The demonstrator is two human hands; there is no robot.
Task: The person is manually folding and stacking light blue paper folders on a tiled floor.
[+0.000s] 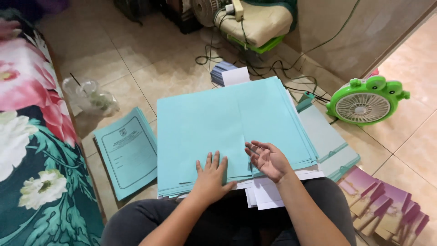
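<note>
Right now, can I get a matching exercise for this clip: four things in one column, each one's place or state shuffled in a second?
Things:
1. left hand
2. right hand
3. frog-shaped fan
4. printed teal covers

Places or states:
A. on the floor tiles at far right
B. palm up over the sheets' right edge
C. flat, palm down on the big teal sheet stack
D. a smaller pile left of the big stack

Pairs: 1-C, 2-B, 3-A, 4-D

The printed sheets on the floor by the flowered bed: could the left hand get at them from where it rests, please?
Probably yes: the left hand lies flat on the blue stack, and the printed sheets sit just beside it, uncovered.
</note>
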